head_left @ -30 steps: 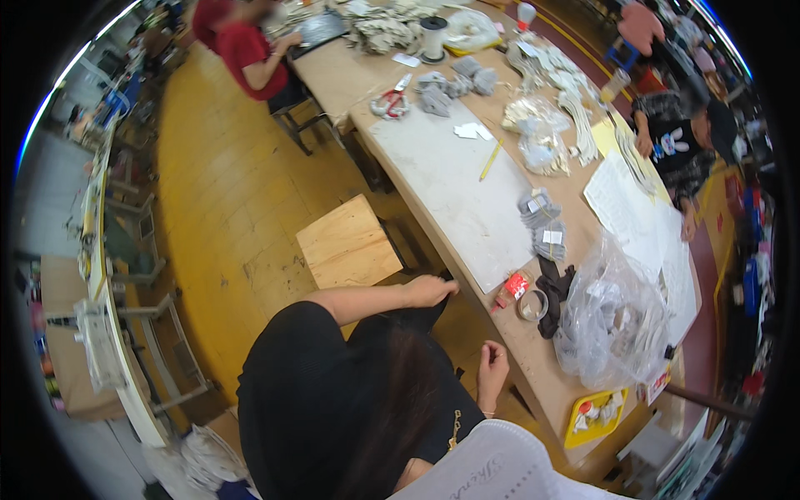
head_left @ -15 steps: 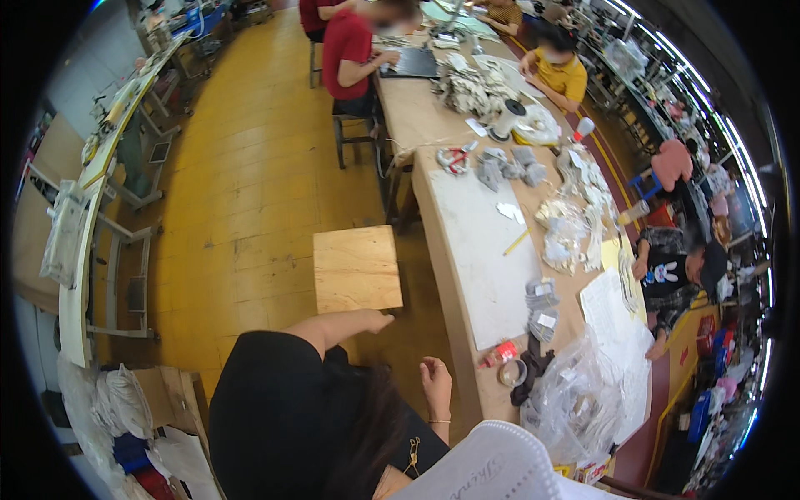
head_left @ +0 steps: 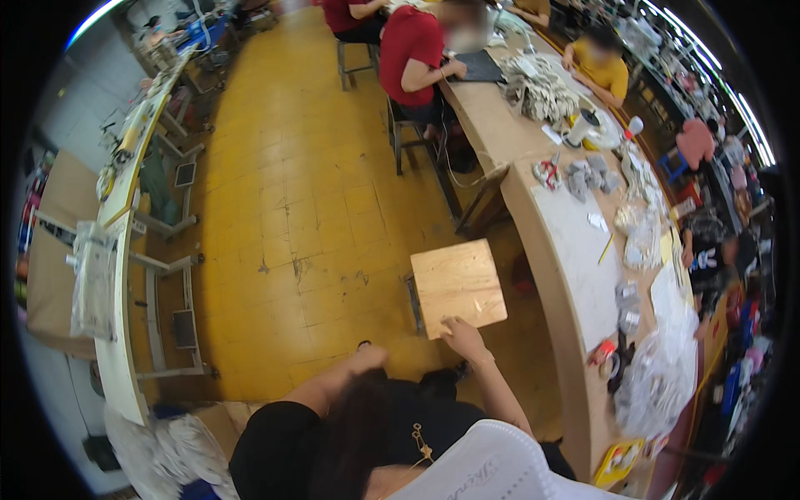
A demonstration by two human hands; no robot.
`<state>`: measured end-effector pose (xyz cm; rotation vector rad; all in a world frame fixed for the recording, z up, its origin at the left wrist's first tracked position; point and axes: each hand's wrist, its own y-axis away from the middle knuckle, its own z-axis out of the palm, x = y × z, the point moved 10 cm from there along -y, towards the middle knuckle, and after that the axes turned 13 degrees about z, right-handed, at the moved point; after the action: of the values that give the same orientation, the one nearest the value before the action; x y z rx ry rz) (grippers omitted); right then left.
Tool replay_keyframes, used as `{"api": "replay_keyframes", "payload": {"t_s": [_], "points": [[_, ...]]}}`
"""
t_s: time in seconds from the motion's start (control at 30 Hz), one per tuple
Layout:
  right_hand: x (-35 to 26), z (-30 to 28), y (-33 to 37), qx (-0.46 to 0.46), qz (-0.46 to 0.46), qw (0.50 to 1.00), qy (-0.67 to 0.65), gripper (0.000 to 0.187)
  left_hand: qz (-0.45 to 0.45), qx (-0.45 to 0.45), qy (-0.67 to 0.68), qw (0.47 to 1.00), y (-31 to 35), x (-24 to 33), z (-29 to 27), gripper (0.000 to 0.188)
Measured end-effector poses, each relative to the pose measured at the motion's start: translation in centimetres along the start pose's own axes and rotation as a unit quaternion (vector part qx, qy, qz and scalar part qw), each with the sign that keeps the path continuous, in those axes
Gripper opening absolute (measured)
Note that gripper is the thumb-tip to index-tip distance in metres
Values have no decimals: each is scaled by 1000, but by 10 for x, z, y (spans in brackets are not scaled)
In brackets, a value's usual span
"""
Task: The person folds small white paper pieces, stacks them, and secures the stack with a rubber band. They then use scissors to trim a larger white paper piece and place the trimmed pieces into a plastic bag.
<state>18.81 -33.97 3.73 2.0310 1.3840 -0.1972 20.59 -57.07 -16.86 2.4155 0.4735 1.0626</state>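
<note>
A wooden-topped stool [head_left: 461,283] with dark legs stands on the floor in front of me, to the left of the long table. My right hand [head_left: 463,338] reaches forward to the near edge of its seat, with the fingers curled over that edge. My left hand [head_left: 367,359] is lower and to the left, apart from the stool. Its fingers are smeared, and a small dark shape beside them is too unclear to name.
The long brown-covered table [head_left: 567,333] on my right carries a clear plastic bag [head_left: 658,367], grey fabric bundles [head_left: 590,177] and red-handled scissors [head_left: 547,172]. People in red [head_left: 414,50] and yellow [head_left: 604,73] sit at its far end. A narrow bench [head_left: 117,292] runs along the left.
My right hand has moved from beside the table to the stool's seat, while my left has drawn back from it. The view has swung left, and the seat appears turned.
</note>
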Motion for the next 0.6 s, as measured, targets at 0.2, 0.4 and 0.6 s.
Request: {"api": "replay_keyframes", "payload": {"t_s": [0.2,0.4,0.6], "points": [[-132,96,-2,-180,-86,976,-82,42,-402,-8,38,915,255,-257,-24,36],[-72,124,-12,-225,10,973,51,45,-269,23,10,963,228,-251,-64,37],[15,88,-39,-176,127,976,29,46,-91,30,110,989,48,-113,-76,44]]}}
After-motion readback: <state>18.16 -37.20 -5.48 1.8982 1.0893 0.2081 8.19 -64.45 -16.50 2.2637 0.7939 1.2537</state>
